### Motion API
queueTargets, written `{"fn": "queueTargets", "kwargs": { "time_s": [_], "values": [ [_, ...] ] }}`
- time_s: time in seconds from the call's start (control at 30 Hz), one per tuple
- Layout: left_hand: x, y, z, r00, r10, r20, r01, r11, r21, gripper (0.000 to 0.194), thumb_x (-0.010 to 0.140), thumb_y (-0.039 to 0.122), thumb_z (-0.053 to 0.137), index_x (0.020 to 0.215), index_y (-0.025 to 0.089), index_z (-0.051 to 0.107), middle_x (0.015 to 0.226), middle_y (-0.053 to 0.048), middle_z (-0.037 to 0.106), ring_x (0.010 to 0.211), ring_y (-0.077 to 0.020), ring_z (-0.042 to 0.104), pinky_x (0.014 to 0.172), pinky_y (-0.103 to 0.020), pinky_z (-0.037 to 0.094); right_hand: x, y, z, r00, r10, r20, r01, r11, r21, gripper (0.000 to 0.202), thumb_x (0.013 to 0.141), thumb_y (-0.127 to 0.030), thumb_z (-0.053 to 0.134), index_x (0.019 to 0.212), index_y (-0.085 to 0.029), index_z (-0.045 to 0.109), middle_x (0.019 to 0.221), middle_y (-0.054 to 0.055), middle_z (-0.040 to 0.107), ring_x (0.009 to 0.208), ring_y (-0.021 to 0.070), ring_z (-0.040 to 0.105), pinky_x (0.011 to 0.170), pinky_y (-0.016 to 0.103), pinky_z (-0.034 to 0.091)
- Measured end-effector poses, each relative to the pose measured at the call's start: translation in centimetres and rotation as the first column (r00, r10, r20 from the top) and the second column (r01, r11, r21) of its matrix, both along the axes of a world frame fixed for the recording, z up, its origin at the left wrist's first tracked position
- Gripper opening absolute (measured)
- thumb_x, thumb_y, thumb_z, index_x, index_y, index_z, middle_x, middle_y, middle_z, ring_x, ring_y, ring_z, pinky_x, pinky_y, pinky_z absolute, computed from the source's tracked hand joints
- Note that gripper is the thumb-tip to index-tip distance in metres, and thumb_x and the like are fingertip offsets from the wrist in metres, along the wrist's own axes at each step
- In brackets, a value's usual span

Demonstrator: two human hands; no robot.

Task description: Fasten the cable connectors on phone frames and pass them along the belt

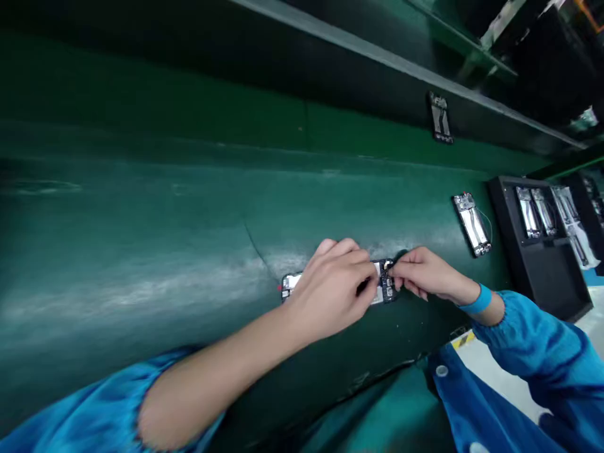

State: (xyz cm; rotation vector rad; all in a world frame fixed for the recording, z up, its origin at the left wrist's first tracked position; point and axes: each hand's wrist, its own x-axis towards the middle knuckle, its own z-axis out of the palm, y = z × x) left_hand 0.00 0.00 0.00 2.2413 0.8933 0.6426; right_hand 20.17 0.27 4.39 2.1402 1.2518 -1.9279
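- Head view: an opened phone (387, 288) lies on the green surface (141, 220), in front of the person.
- The left hand (333, 283) is on top of the phone; I cannot tell how tightly it grips.
- The right hand (419, 272) has finger and thumb together at the phone's right end. I cannot tell if they pinch anything.
- Marks on the phone are too small to read.
- A second opened phone (472, 224) lies near a black tray (550, 277).

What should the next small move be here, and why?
Probably a light press with the right hand at the device's right end, since its fingertips are already there, by exposed parts, while the left hand lies over the middle and could brace it.
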Motion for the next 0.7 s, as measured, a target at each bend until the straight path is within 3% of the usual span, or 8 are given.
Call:
{"fn": "queueTargets", "kwargs": {
  "time_s": [0.27,0.4,0.53,0.7],
  "values": [
    [0.1,0.4,0.2,0.996,0.028,-0.084,-0.033,0.998,-0.060,0.021,0.091,0.021,0.056,0.073,0.019,0.067,0.072,-0.003,0.062,0.084,-0.0230,0.052,0.074,-0.037,0.030,0.6,0.2,0.2,0.996,0.082,-0.020,-0.082,0.996,0.018,0.035,0.094,-0.017,0.057,0.059,-0.016,0.063,0.037,-0.006,0.048,0.029,0.0065,0.041,0.031,0.014,0.032],
    [0.0,0.8,0.3,0.993,-0.018,-0.115,0.016,1.000,-0.025,0.020,0.096,0.021,0.053,0.083,0.019,0.068,0.083,-0.004,0.064,0.086,-0.0231,0.052,0.075,-0.037,0.032,0.7,0.5,-0.1,0.987,0.158,-0.039,-0.156,0.986,0.051,0.032,0.094,-0.019,0.058,0.063,-0.015,0.067,0.039,-0.005,0.050,0.032,0.0069,0.044,0.032,0.014,0.034],
    [0.1,1.3,-0.1,0.993,-0.027,-0.117,0.030,0.999,0.029,0.023,0.099,0.018,0.048,0.088,0.018,0.068,0.098,-0.006,0.065,0.090,-0.0229,0.052,0.077,-0.037,0.034,0.9,0.8,-0.3,0.986,0.144,-0.082,-0.143,0.990,0.018,0.035,0.096,-0.024,0.059,0.063,-0.015,0.067,0.038,-0.005,0.050,0.031,0.0067,0.043,0.031,0.014,0.034],
    [0.8,1.6,-0.5,0.988,-0.026,-0.154,0.033,0.999,0.042,0.020,0.100,0.018,0.048,0.090,0.018,0.066,0.092,-0.004,0.066,0.089,-0.0222,0.055,0.077,-0.036,0.034,0.9,0.9,-0.2,0.986,0.154,-0.071,-0.154,0.988,0.002,0.035,0.096,-0.024,0.060,0.063,-0.015,0.067,0.038,-0.005,0.050,0.031,0.0071,0.043,0.030,0.014,0.035]
  ]
}}
